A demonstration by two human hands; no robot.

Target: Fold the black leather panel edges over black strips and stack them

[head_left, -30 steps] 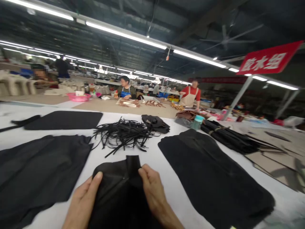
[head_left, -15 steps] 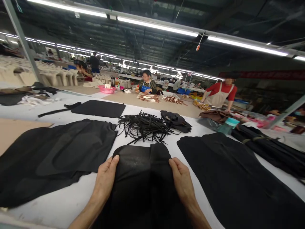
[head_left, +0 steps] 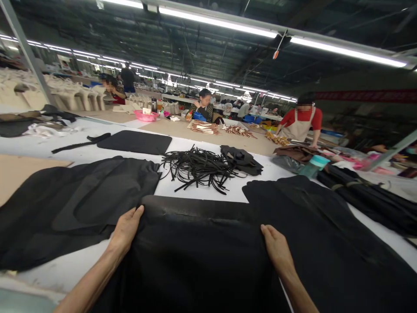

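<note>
A large black fabric piece (head_left: 202, 256) lies spread wide on the white table (head_left: 202, 195) right in front of me. My left hand (head_left: 125, 228) grips its upper left corner, with the fingers curled over the edge. At the upper right corner my right hand (head_left: 276, 252) holds the same piece, fingers closed on the cloth. The piece's right side overlaps a stack of black fabric (head_left: 329, 234). Another stack of black fabric pieces (head_left: 74, 204) sits just left of my left hand.
A heap of thin black strips (head_left: 198, 167) and a small black bundle (head_left: 241, 160) lie beyond the piece. A flat black panel (head_left: 137, 141) is at the far left, rolled black material (head_left: 368, 198) and a teal-capped bottle (head_left: 312, 166) at the right. People work at tables behind.
My hands have moved apart, stretching the black piece from a narrow bunched shape to a wide flat one. The camera has swung a little to the left.
</note>
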